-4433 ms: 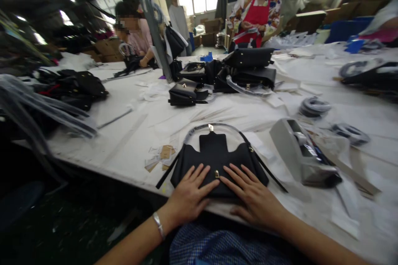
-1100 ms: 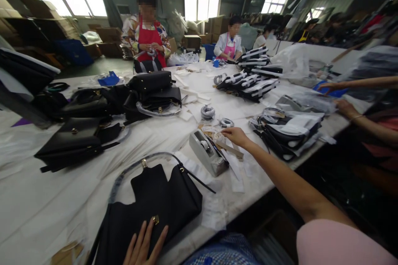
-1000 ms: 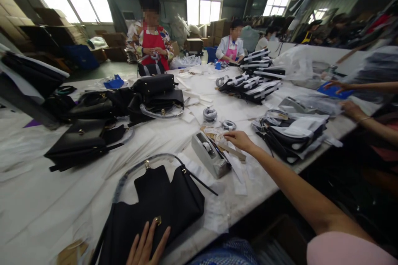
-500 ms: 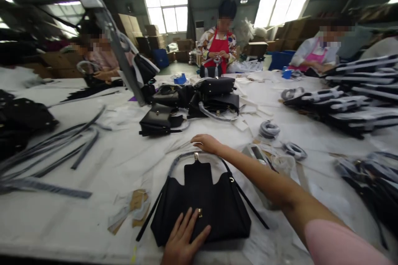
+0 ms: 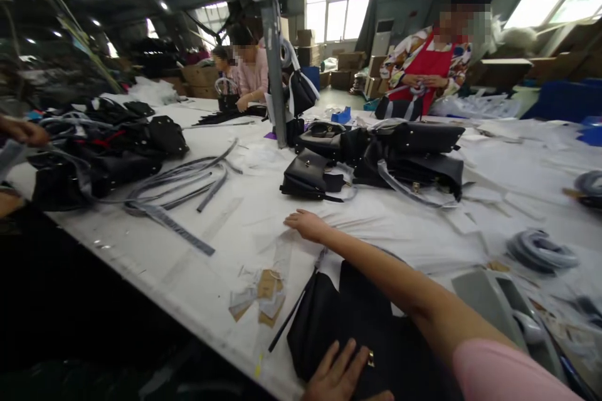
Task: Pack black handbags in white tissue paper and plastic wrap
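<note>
A black handbag (image 5: 320,313) lies on the white table (image 5: 188,288) in front of me, its flap up and a gold clasp (image 5: 371,359) on its front. My left hand (image 5: 341,373) rests flat on the bag beside the clasp, fingers spread. Across the bag reaches my right arm in a pink sleeve. My right hand (image 5: 308,225) is beyond the bag, low over the table, with its fingers stretched out and nothing visible in them. Brown card scraps with clear plastic (image 5: 270,288) lie left of the bag. My forearm hides part of the bag and its handle.
Wrapped straps (image 5: 183,241) lie to the left, near piled black bags (image 5: 108,166). More black handbags (image 5: 310,175) stand ahead by a grey post (image 5: 277,75). At right are a grey device (image 5: 489,307) and a coiled wrapped strap (image 5: 540,250). Another person's hand (image 5: 23,131) shows far left.
The view has swung to the left, so the bag sits lower and further right. My right hand has moved left past the bag's handle. My left hand stays on the bag.
</note>
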Available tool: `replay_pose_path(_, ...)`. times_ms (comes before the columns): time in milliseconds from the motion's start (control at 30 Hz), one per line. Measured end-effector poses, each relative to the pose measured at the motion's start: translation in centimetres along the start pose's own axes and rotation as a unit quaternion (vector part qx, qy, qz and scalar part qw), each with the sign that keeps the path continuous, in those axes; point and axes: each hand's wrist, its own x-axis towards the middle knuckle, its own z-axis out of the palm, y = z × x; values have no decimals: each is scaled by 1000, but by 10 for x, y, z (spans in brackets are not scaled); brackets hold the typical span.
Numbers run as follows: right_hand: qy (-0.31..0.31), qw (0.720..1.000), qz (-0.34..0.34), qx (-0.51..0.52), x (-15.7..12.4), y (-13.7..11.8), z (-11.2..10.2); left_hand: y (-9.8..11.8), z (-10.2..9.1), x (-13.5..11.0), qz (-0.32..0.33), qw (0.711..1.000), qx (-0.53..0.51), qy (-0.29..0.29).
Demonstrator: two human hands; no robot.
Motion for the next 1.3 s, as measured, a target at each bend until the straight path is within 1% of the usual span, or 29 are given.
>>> replay_pose_path(100, -3, 999, 38, 15, -16, 7, -15, -5, -6, 1, 39, 998, -1, -47)
replay_pose_path(167, -6, 998, 56, 21, -28, 8, -28, -8, -11, 2, 48, 997, -5, -57)
replay_pose_path(233, 5, 997, 66, 30, -40, 4, -43, -9, -16, 3, 40, 998, -13, -44)
replay_pose_path(267, 16, 997, 68, 37, -48, 1, -51, -10, -19, 4, 38, 998, -21, -48)
replay_pose_path(300, 27, 996, 68, 46, -57, -4, -60, -10, -22, 5, 36, 997, -33, -64)
replay_pose_path(333, 38, 995, 69, 53, -69, -10, -70, -10, -26, 6, 36, 994, -47, -93)
replay_pose_path(367, 49, 994, 71, 64, -83, -16, -79, -10, -30, 8, 35, 989, -61, -130)
replay_pose_path(433, 71, 989, 73, 104, -121, -29, -98, -10, -37, 10, 31, 976, -83, -198)
replay_pose_path(500, 80, 982, 76, 156, -168, -41, -112, -9, -39, 8, 18, 969, -101, -223)
replay_pose_path(533, 73, 978, 80, 178, -193, -46, -117, -8, -38, 4, 8, 967, -109, -228)
replay_pose_path(567, 55, 976, 88, 191, -218, -51, -121, -7, -35, 0, -6, 966, -115, -232)
replay_pose_path(633, -11, 976, 117, 181, -262, -61, -126, -4, -27, -14, -41, 963, -122, -237)
replay_pose_path(700, -84, 974, 151, 146, -296, -71, -127, -1, -18, -29, -67, 962, -125, -234)
replay_pose_path(733, -105, 973, 164, 124, -308, -78, -127, 0, -14, -36, -70, 962, -128, -232)
replay_pose_path(767, -108, 974, 173, 103, -315, -87, -127, 1, -10, -42, -70, 961, -133, -231)
replay_pose_path(800, -94, 976, 175, 87, -319, -98, -125, 1, -7, -46, -70, 961, -136, -231)
replay_pose_path(867, -36, 983, 157, 82, -318, -124, -118, 1, -3, -53, -72, 961, -135, -232)
replay_pose_path(900, -13, 986, 139, 91, -314, -139, -111, 1, -2, -54, -73, 961, -132, -233)
replay_pose_path(933, -5, 988, 118, 102, -310, -152, -101, 1, -1, -55, -72, 961, -127, -235)
replay_pose_path(1000, -23, 990, 84, 112, -305, -173, -76, 1, -2, -54, -67, 962, -120, -238)
replay_pose_path(1033, -38, 990, 78, 109, -304, -179, -62, 0, -4, -52, -63, 962, -117, -239)
replay_pose_path(1100, -57, 990, 90, 94, -306, -183, -36, 0, -10, -44, -53, 962, -115, -241)
replay_pose_path(1167, -54, 987, 131, 81, -309, -179, -18, -2, -17, -33, -35, 957, -127, -260)
replay_pose_path(1233, -47, 982, 172, 68, -311, -174, -11, -3, -24, -20, -24, 946, -146, -289)
replay_pose_path(1300, -44, 981, 180, 62, -311, -172, -11, -4, -29, -11, -23, 939, -159, -304)
